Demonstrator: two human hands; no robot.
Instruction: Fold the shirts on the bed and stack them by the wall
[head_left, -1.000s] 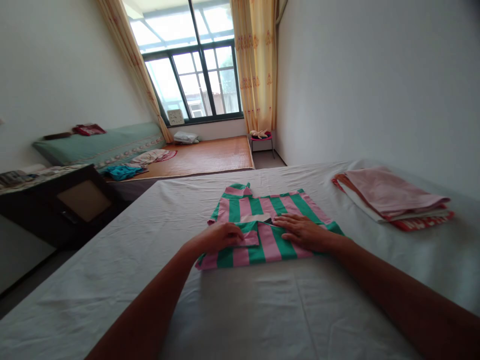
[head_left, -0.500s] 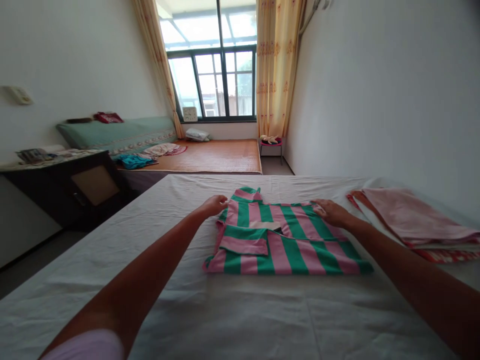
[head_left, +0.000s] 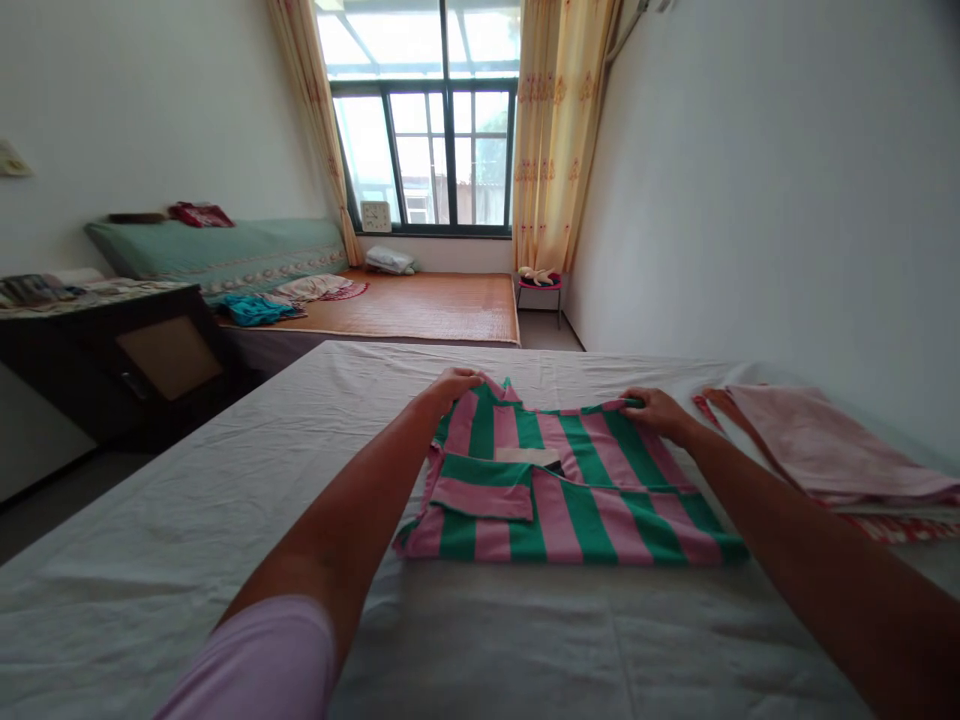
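Note:
A green-and-pink striped shirt (head_left: 600, 450) lies partly folded on the white sheet (head_left: 525, 640), with one sleeve (head_left: 487, 490) laid across its left part. Near the shirt's middle shows a pale strip (head_left: 529, 457) with a dark end. My left hand (head_left: 457, 382) is closed on the cloth at the far left corner, which is slightly raised. At the far right corner, my right hand (head_left: 651, 408) pinches the edge between thumb and fingers. Part of each corner is hidden by the fingers.
To the right lie folded pink and red-patterned cloths (head_left: 817, 440). Beyond the sheet's far edge is a bed with a brown mat (head_left: 442, 305). A dark cabinet (head_left: 157, 350) stands at the left, and a small stool (head_left: 540, 285) sits below the curtain.
My left hand has moved right and away onto the shirt's far left corner and closed on it. My right hand now grips the far right edge, with that edge lifted slightly.

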